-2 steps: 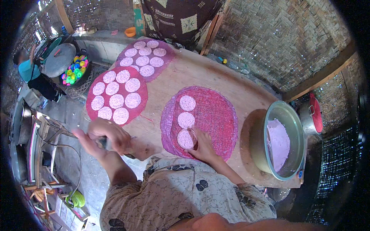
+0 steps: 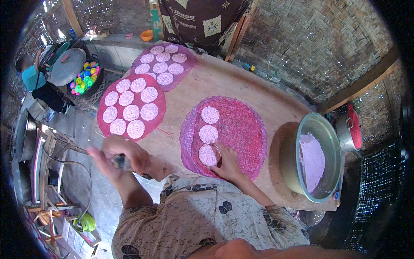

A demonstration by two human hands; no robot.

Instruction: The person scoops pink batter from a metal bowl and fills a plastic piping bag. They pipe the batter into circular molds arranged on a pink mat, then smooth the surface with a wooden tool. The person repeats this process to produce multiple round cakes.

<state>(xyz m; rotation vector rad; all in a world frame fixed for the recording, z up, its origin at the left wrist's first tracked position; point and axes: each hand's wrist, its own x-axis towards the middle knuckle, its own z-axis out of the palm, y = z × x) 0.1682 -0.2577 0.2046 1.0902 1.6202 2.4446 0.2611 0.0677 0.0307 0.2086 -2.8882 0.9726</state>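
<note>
My right hand is curled round a thin round ring mould on a red and purple round woven mat. Inside the ring lies a pale pink, grainy disc. Beyond it, two similar discs lie in a row toward the far side of the mat. My left hand is raised off the table's left near edge, fingers bent and smeared by motion. Whether anything is in it, I cannot make out.
Two more round mats bearing several pink discs lie at the table's far left. A green basin of pale pink dough or powder stands at right. A lidded pot, colourful small cups and another person are far left.
My left hand has shifted slightly to the right and down. My right hand stays at the ring mould.
</note>
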